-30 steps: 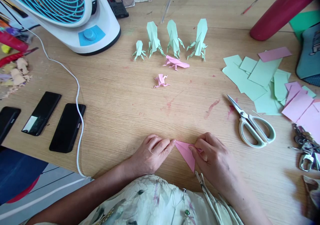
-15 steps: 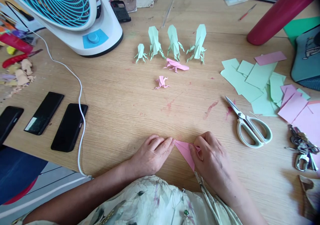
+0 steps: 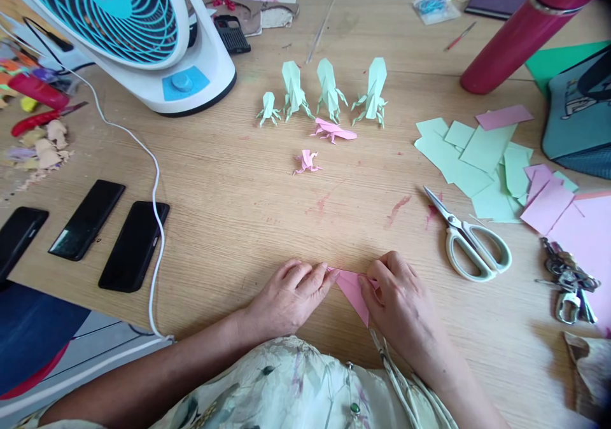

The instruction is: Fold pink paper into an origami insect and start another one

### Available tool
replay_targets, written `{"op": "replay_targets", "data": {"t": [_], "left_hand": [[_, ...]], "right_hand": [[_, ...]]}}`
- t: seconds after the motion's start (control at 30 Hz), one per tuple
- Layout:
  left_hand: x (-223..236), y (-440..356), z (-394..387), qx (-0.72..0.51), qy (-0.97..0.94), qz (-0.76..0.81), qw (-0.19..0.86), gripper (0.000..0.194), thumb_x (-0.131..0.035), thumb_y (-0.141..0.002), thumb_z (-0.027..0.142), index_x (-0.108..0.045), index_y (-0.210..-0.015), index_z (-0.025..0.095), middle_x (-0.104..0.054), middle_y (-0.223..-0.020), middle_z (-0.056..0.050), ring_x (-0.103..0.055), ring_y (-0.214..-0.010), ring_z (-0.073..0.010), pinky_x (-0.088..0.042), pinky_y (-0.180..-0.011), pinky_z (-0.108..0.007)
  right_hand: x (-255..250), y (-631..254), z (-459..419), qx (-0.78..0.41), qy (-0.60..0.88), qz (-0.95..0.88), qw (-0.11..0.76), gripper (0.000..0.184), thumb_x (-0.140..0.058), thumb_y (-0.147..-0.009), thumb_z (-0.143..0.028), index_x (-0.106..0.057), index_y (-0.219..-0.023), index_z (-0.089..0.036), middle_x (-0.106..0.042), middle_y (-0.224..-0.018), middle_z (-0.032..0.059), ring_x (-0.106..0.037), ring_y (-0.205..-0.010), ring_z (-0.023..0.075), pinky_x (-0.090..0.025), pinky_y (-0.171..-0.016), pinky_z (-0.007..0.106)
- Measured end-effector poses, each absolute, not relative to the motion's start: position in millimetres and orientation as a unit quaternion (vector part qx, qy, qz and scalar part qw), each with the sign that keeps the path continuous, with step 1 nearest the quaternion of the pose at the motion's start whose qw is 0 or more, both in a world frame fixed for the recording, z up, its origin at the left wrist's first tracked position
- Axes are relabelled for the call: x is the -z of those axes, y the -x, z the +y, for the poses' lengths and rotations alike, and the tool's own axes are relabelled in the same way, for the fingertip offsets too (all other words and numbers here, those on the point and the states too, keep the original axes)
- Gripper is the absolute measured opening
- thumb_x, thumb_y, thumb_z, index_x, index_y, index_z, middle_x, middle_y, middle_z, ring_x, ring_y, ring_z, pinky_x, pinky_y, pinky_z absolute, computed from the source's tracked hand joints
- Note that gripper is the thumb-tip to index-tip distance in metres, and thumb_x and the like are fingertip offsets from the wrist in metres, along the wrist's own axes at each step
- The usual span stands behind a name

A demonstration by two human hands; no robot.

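Note:
A pink folded paper (image 3: 352, 294), triangular with one point towards me, lies at the table's front between my hands. My left hand (image 3: 290, 292) pinches its left corner with thumb and fingertips. On the right side, my right hand (image 3: 398, 298) grips the paper between thumb and bent fingers, hiding that end. Farther back stand several pale green origami insects (image 3: 329, 88) in a row. Before them are a long pink origami insect (image 3: 334, 130) and a smaller pink origami figure (image 3: 306, 161).
White-handled scissors (image 3: 472, 241) lie right of my hands, with green paper pieces (image 3: 489, 155), pink sheets (image 3: 547, 206) and keys (image 3: 568, 279) beyond. A red bottle (image 3: 515, 41) stands back right. At left are phones (image 3: 134, 244), a white cable (image 3: 157, 219) and a fan (image 3: 200, 53).
My left fingertips have shifted slightly over the paper's left corner, covering more of it. My right hand keeps its grip. The camera view has tilted a little.

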State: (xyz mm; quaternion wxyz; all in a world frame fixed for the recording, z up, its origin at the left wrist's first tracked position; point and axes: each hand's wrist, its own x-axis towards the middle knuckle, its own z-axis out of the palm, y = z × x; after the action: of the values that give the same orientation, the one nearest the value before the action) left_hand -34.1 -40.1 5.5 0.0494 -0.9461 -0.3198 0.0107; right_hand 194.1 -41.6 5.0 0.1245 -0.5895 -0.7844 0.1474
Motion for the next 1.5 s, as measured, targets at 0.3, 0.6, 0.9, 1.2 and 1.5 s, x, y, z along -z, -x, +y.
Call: {"op": "replay_targets", "data": {"t": [0.3,0.6,0.9,1.2,1.5], "left_hand": [[-5.6,31.0,-41.5,0.008,0.944,-0.327,0.046,0.042,-0.040,-0.099,0.023,-0.054,-0.138,0.015,-0.058,-0.134,-0.008,-0.050,-0.111,-0.0213,-0.040,-0.097,-0.036],[-4.8,30.2,-44.5,-0.014,0.945,-0.323,0.045,0.044,-0.040,-0.098,0.024,-0.052,-0.140,0.018,-0.054,-0.141,-0.009,-0.049,-0.117,-0.0236,-0.039,-0.097,-0.039],[-4.4,26.2,-51.5,-0.014,0.932,-0.361,0.038,0.046,-0.040,-0.099,0.025,-0.045,-0.145,0.022,-0.055,-0.141,-0.003,-0.047,-0.119,-0.0223,-0.038,-0.098,-0.040],[-5.3,24.7,-53.3,-0.017,0.926,-0.377,0.002,0.046,-0.039,-0.099,0.024,-0.047,-0.144,0.020,-0.054,-0.143,-0.002,-0.044,-0.122,-0.0226,-0.034,-0.101,-0.041],[-4.9,22.1,-56.6,-0.005,0.919,-0.392,-0.036,0.058,-0.035,-0.099,0.053,-0.042,-0.147,0.020,-0.055,-0.142,-0.005,-0.042,-0.124,-0.0261,-0.026,-0.106,-0.046]], "right_hand": [[-6.2,-193.8,-41.4,-0.173,0.593,-0.777,0.122,0.021,-0.051,-0.091,-0.016,-0.048,-0.071,-0.022,-0.051,-0.078,0.0044,-0.052,-0.067,0.0184,-0.043,-0.062,0.031],[-4.8,-193.3,-43.2,-0.168,0.596,-0.774,0.129,0.019,-0.051,-0.090,-0.016,-0.048,-0.072,-0.021,-0.050,-0.079,0.0046,-0.052,-0.069,0.0191,-0.043,-0.064,0.032],[-4.4,-194.7,-46.0,-0.158,0.625,-0.754,0.127,0.019,-0.051,-0.089,-0.017,-0.044,-0.072,-0.022,-0.049,-0.080,0.0045,-0.052,-0.066,0.0179,-0.043,-0.063,0.031],[-7.6,-197.9,-46.0,-0.172,0.646,-0.736,0.111,0.022,-0.053,-0.089,-0.022,-0.045,-0.069,-0.022,-0.049,-0.082,0.0044,-0.052,-0.065,0.0171,-0.042,-0.061,0.030],[-9.4,-197.3,-44.0,-0.186,0.652,-0.729,0.093,0.021,-0.053,-0.090,-0.022,-0.046,-0.069,-0.021,-0.050,-0.082,0.0046,-0.052,-0.065,0.0166,-0.042,-0.061,0.030]]}}
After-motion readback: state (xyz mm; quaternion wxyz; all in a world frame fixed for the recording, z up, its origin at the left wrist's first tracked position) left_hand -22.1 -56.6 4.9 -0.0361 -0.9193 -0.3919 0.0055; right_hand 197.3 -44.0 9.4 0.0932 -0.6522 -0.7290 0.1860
